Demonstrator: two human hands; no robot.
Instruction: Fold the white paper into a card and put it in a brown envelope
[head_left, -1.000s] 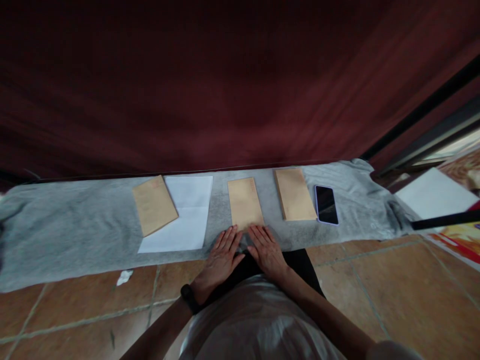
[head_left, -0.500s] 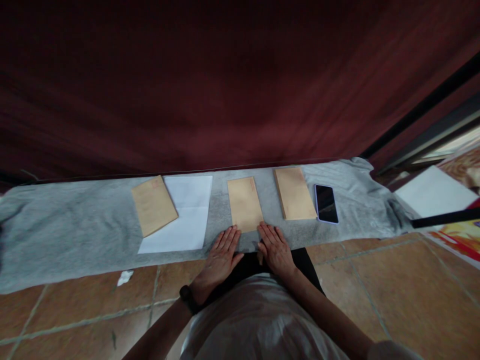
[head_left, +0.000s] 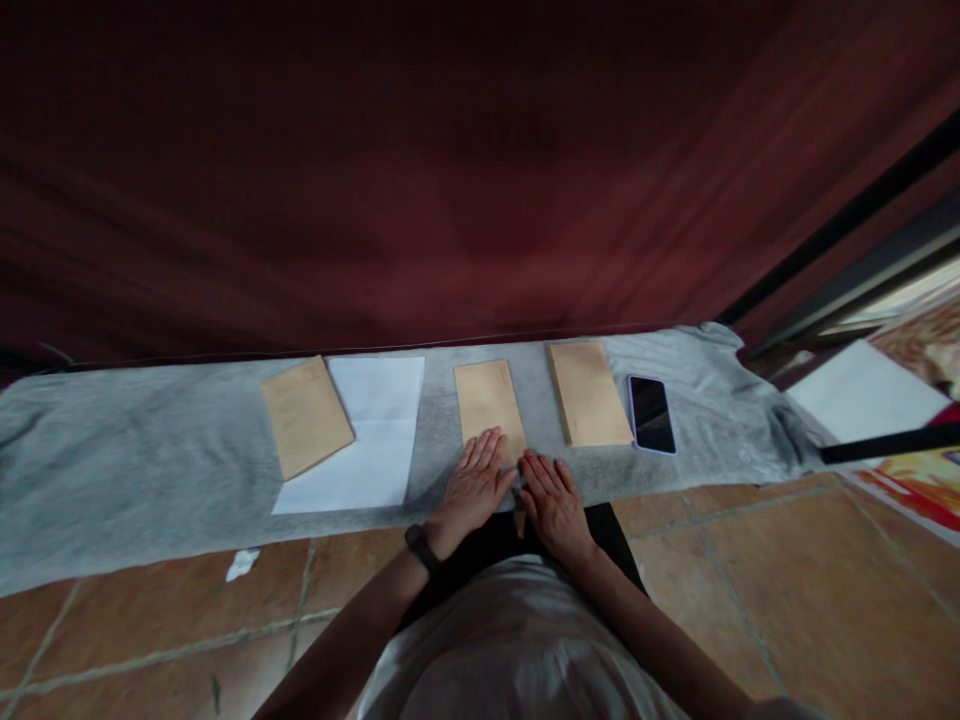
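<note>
A brown paper envelope (head_left: pixel 487 395) lies flat on the grey cloth (head_left: pixel 187 430) in front of me. My left hand (head_left: pixel 474 485) rests palm down over its lower edge, fingers stretched out. Beside it, my right hand (head_left: pixel 555 500) lies flat at the envelope's lower right corner, fingers extended. A small brown piece (head_left: pixel 520 522) pokes out below my right thumb; what it belongs to is hidden.
To the right sit a stack of brown envelopes (head_left: pixel 590 395) and a phone (head_left: pixel 652 413) in a purple case. At left, more brown envelopes (head_left: pixel 306 418) overlap white paper sheets (head_left: pixel 379 430). A dark red curtain (head_left: pixel 465 200) hangs behind the cloth.
My left hand has slid right and up from the envelope's lower left corner onto its lower part. My right hand has barely moved, and the view has shifted slightly.
</note>
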